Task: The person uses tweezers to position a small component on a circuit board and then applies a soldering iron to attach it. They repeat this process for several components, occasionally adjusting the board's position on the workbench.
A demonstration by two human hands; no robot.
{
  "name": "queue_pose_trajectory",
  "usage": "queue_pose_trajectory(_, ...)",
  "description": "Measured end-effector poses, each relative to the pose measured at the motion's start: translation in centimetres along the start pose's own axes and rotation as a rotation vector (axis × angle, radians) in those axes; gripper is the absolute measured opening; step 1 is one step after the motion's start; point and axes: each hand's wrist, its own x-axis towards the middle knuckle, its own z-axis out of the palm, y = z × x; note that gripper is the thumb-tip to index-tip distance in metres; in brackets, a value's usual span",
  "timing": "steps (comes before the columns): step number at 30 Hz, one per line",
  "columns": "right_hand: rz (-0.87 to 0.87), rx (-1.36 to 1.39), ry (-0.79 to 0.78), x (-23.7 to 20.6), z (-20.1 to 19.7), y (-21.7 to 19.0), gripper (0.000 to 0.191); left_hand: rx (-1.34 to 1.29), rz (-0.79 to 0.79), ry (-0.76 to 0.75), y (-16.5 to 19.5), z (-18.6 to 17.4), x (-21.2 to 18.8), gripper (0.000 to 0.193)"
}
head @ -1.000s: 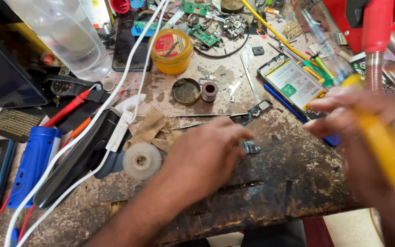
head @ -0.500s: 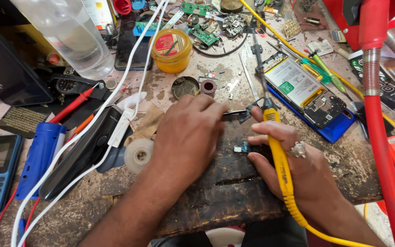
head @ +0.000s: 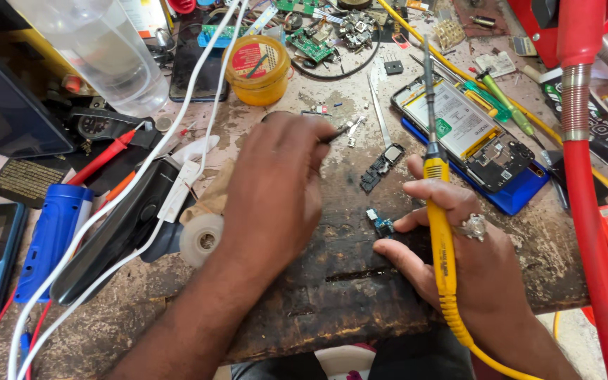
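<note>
A: Both forearms are bare, no sleeves anywhere, no gloves.

B: And there's the landmark, a chunky silver ring (head: 472, 226) with a raised, ornate top, on the right hand (head: 469, 243).

A: Left of that ring, the left hand (head: 272, 186) wears nothing: no band, no watch at the wrist.

B: Nails are short on the right hand's fingers (head: 395, 250), below-left of the ring.

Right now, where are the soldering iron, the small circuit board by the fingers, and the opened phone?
soldering iron (head: 439, 211), head view, yellow handle.
small circuit board (head: 383, 226), head view, its blue middle.
opened phone (head: 459, 123), head view, its battery.
</note>
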Motion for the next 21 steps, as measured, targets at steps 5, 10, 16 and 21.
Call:
queue_pose_trajectory(5,0.019,0.056,-0.012,0.1,0.0,-0.1,0.074,-0.388,-0.087,0.092,1.0,-0.8,-0.3,0.006)
queue_pose_trajectory(10,0.012,0.035,-0.002,-0.1,-0.1,0.0,0.075,-0.711,-0.289,-0.007,1.1,-0.1,-0.5,0.01)
queue_pose_trajectory(16,-0.017,-0.096,0.276,0.9,-2.0,1.0,0.061,-0.709,-0.387,-0.121,0.2,0.0,-0.2,0.019)
queue_pose_trajectory(21,0.051,-0.3,0.103,1.6,-3.1,1.3,0.065,-0.555,-0.357,-0.295,0.1,-0.6,-0.1,0.026)
